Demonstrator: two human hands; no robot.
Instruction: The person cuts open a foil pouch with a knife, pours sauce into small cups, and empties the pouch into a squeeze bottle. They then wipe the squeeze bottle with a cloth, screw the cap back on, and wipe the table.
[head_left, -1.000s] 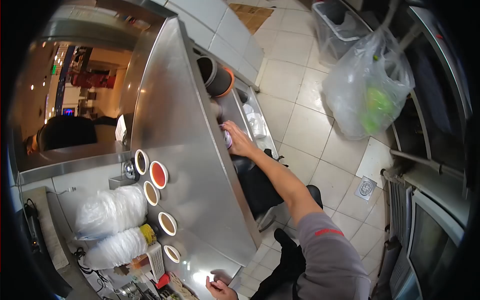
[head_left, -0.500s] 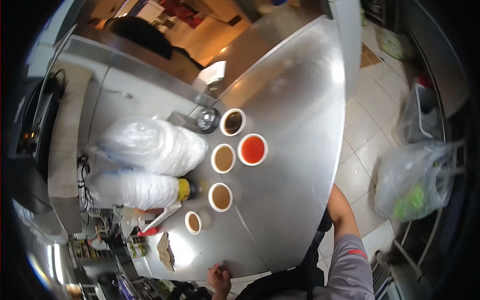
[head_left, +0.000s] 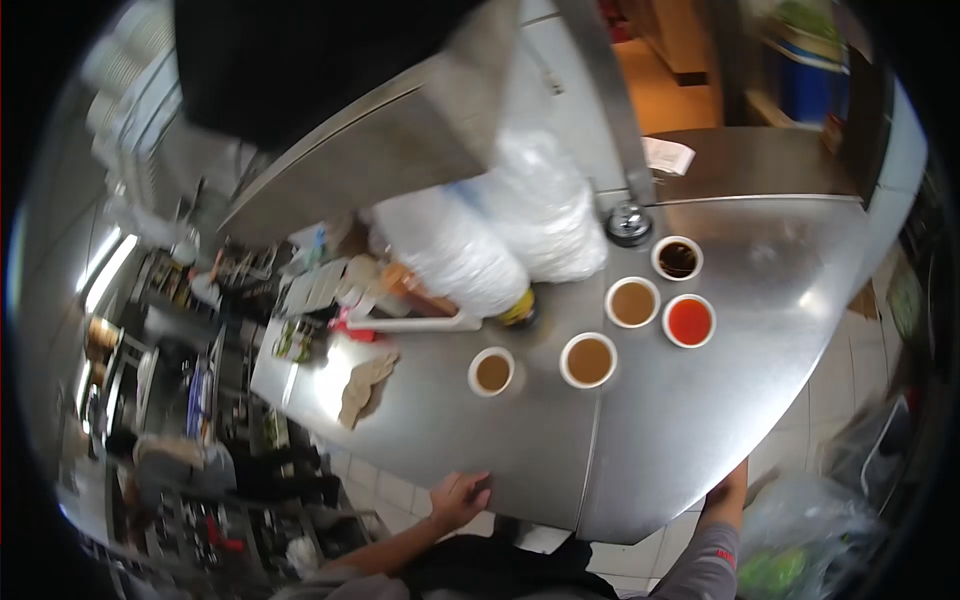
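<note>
My left hand [head_left: 461,501] rests at the near edge of the steel counter [head_left: 480,435], its fingers curled in and nothing seen in them. Of my right arm only the forearm [head_left: 728,492] shows, at the counter's right edge; that hand is hidden. Beyond the left hand stand several white cups: a small one with brown liquid [head_left: 492,372], a larger brown one [head_left: 589,360] and another brown one [head_left: 632,302]. A cup of red liquid [head_left: 689,321] and a cup of dark liquid [head_left: 677,259] are farther right. Neither hand touches the cups.
Plastic-wrapped white stacks [head_left: 545,210] stand behind the cups, beside a call bell [head_left: 628,223]. A crumpled brown paper [head_left: 366,388] lies on the left. A plastic bag [head_left: 800,530] is right of the counter. A person [head_left: 190,465] is at the far left.
The view has swung toward the left, showing more of the kitchen. More of my left forearm shows, and that hand is still at the counter's edge. The cups keep their places on the counter.
</note>
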